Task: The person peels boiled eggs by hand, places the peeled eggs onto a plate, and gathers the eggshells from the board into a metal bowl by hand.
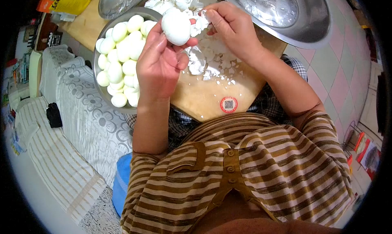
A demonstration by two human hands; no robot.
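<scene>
My left hand (159, 56) holds a white egg (176, 26) between thumb and fingers, above the wooden board. Pinched between the fingertips of my right hand (233, 27), just right of the egg, is a strip of broken eggshell (199, 23). A metal bowl (99, 72) full of peeled eggs (115, 72) stands to the left, partly behind my left hand. Loose shell pieces (197, 61) lie scattered on the board (196, 97) beneath my hands, with a larger heap of shells (173, 0) beyond the egg.
At the upper right is a large metal basin (304, 31) with a clear, shiny content. Another metal dish (118, 3) and a yellow packet (71, 0) are at the upper left. A round red sticker (228, 105) marks the board's near edge.
</scene>
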